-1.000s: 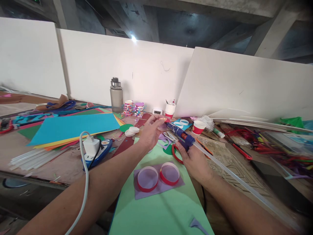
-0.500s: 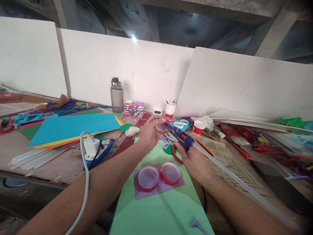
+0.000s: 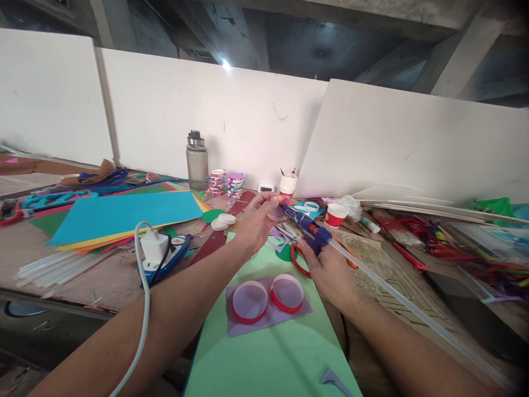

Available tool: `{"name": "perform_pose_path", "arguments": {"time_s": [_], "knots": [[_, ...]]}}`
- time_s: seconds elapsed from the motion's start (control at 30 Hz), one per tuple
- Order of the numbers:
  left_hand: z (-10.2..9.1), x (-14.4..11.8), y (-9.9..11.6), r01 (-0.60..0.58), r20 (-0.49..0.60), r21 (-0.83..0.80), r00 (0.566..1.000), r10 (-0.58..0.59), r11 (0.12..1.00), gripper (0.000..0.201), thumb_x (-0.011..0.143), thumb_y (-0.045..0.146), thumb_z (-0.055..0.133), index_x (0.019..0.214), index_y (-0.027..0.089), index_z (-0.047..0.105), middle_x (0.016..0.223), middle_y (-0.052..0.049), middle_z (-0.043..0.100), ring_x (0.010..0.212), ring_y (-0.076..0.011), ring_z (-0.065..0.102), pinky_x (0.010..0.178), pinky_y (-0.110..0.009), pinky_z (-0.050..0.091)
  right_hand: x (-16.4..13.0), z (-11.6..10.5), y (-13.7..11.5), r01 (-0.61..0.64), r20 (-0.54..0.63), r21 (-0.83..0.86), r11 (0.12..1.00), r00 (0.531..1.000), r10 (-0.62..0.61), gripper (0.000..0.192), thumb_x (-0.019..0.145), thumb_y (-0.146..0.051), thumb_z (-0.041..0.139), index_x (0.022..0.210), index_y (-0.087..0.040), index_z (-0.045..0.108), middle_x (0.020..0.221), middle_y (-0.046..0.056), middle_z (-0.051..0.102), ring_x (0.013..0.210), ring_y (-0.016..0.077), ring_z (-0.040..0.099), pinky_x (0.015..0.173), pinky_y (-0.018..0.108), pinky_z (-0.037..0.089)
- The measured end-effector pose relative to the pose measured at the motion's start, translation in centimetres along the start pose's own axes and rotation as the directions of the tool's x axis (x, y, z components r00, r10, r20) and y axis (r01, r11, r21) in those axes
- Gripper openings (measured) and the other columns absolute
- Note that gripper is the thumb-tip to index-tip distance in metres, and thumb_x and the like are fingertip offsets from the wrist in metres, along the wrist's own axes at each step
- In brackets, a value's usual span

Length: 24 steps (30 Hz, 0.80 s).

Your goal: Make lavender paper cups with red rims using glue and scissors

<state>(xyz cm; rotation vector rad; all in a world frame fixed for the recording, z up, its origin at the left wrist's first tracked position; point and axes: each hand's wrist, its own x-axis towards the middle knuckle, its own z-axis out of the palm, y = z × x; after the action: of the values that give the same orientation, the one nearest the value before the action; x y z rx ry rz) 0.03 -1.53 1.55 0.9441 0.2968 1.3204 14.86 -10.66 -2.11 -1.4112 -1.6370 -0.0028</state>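
My left hand [image 3: 256,223] pinches a small red paper-cup ring [image 3: 280,199] with a purple paper disc [image 3: 276,214] at its lower side. In my right hand [image 3: 330,270] is a blue hot glue gun [image 3: 308,229], its nozzle at the ring. A long clear glue stick [image 3: 397,292] runs out of its back. Below my hands, two red-and-white rings [image 3: 249,302] stand on a purple paper sheet [image 3: 268,324], which lies on a green board [image 3: 281,364]. Scissors with red handles [image 3: 300,262] lie beside my right hand, partly hidden by it.
A power strip [image 3: 177,256] with a white cable sits at left, near colored paper sheets [image 3: 132,218] and glue sticks [image 3: 66,267]. Behind are a bottle [image 3: 197,165], stacked cups [image 3: 288,184] and a single cup [image 3: 336,215]. A dark flat object [image 3: 471,314] lies at right.
My left hand has turned the ring a little, so more of its printed red side shows. The glue gun has shifted slightly, with its nozzle still at the ring.
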Motion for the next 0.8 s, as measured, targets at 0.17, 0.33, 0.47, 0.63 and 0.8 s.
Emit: {"name": "perform_pose_path", "arguments": {"time_s": [0.17, 0.33, 0.47, 0.63, 0.8], "knots": [[-0.1, 0.13, 0.0, 0.036, -0.045, -0.029, 0.998, -0.037, 0.999, 0.028, 0.069, 0.026, 0.084, 0.087, 0.019, 0.064, 0.09, -0.002, 0.073, 0.085, -0.0183, 0.067, 0.078, -0.035, 0.056, -0.06, -0.02, 0.07, -0.011, -0.001, -0.007, 1.0, 1.0, 0.011, 0.044, 0.1, -0.052, 0.047, 0.125, -0.02, 0.063, 0.113, 0.014, 0.073, 0.108, 0.0313, 0.068, 0.092, 0.044, 0.055], [-0.05, 0.35, 0.12, 0.122, -0.088, -0.1, 0.987, -0.131, 0.988, 0.011, 0.076, 0.025, 0.075, 0.083, 0.018, 0.069, 0.094, -0.004, 0.074, 0.092, -0.0202, 0.068, 0.081, -0.035, 0.056, -0.06, -0.07, 0.04, -0.027, 0.02, -0.044, 0.999, 0.999, 0.028, 0.044, 0.101, -0.052, 0.045, 0.125, -0.019, 0.063, 0.105, 0.013, 0.073, 0.107, 0.0323, 0.068, 0.092, 0.045, 0.054], [0.27, 0.42, 0.2, 0.18, -0.152, -0.168, 0.967, -0.206, 0.969, 0.006, 0.08, 0.02, 0.07, 0.085, 0.016, 0.07, 0.095, -0.006, 0.075, 0.094, -0.0204, 0.069, 0.088, -0.039, 0.057, 0.12, 0.03, -0.1, -0.033, 0.009, -0.053, 0.998, 0.999, 0.034, 0.044, 0.1, -0.05, 0.047, 0.125, -0.018, 0.063, 0.108, 0.014, 0.073, 0.107, 0.0321, 0.068, 0.092, 0.044, 0.054], [0.61, 0.28, 0.13, 0.208, -0.173, -0.214, 0.954, -0.246, 0.955, 0.007, 0.081, 0.018, 0.07, 0.088, 0.016, 0.071, 0.089, -0.004, 0.075, 0.088, -0.019, 0.07, 0.09, -0.04, 0.057, 0.48, 0.09, -0.34, -0.001, -0.018, -0.058, 0.998, 1.0, 0.0, 0.04, 0.101, -0.049, 0.047, 0.12, -0.019, 0.064, 0.115, 0.015, 0.071, 0.114, 0.0321, 0.066, 0.095, 0.045, 0.053], [0.8, 0.17, 0.06, 0.22, -0.155, -0.22, 0.954, -0.257, 0.95, 0.007, 0.082, 0.018, 0.069, 0.088, 0.015, 0.071, 0.087, -0.005, 0.075, 0.087, -0.0196, 0.07, 0.091, -0.041, 0.057, 0.47, 0.12, -0.5, -0.003, -0.016, -0.055, 0.998, 1.0, 0.003, 0.036, 0.101, -0.048, 0.048, 0.115, -0.019, 0.063, 0.111, 0.014, 0.072, 0.105, 0.0298, 0.068, 0.089, 0.04, 0.055]]}}
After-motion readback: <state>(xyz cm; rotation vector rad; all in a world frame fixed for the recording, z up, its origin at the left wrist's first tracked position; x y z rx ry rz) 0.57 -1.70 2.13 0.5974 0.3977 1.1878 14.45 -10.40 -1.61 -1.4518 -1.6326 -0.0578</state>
